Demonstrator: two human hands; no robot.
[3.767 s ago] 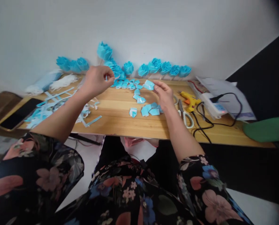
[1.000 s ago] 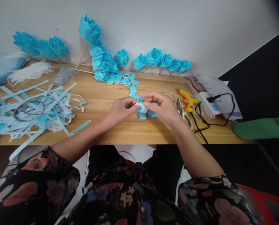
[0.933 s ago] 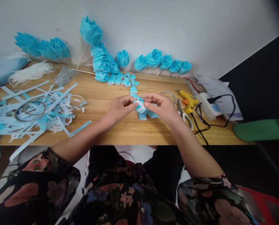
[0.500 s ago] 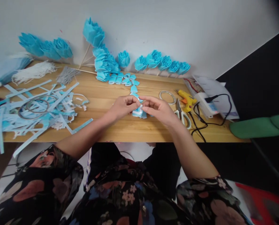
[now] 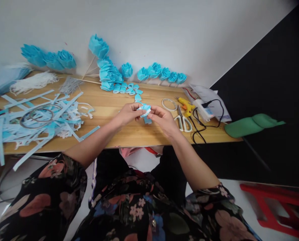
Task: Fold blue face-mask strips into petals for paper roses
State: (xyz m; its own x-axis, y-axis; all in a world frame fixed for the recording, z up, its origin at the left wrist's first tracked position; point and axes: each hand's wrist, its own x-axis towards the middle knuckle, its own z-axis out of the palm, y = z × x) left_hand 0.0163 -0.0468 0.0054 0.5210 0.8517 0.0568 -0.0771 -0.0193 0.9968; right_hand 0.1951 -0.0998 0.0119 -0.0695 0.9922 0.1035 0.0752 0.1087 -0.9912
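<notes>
Between my two hands is a small blue-and-white fabric petal (image 5: 144,108), its white side partly facing me. My left hand (image 5: 130,113) pinches its left edge between thumb and fingers. On the right edge, my right hand (image 5: 161,119) pinches it the same way. More blue fabric pieces (image 5: 147,120) lie on the table just below, partly hidden by the hands. Beyond my fingers, a curled blue petal (image 5: 138,97) lies alone, and several rolled petals (image 5: 124,88) sit in a group farther back.
Blue fabric roses (image 5: 106,72) on sticks lean along the wall. Cut strips (image 5: 44,117) heap at left, beside white cords (image 5: 33,82). At right lie scissors (image 5: 181,121), a tape roll (image 5: 169,104), a yellow glue gun (image 5: 186,106), a power strip (image 5: 204,112) and a green bottle (image 5: 252,125).
A petal is now lifted between both hands, where before the fingers were close together over the pieces on the table. The view has turned slightly to the right.
</notes>
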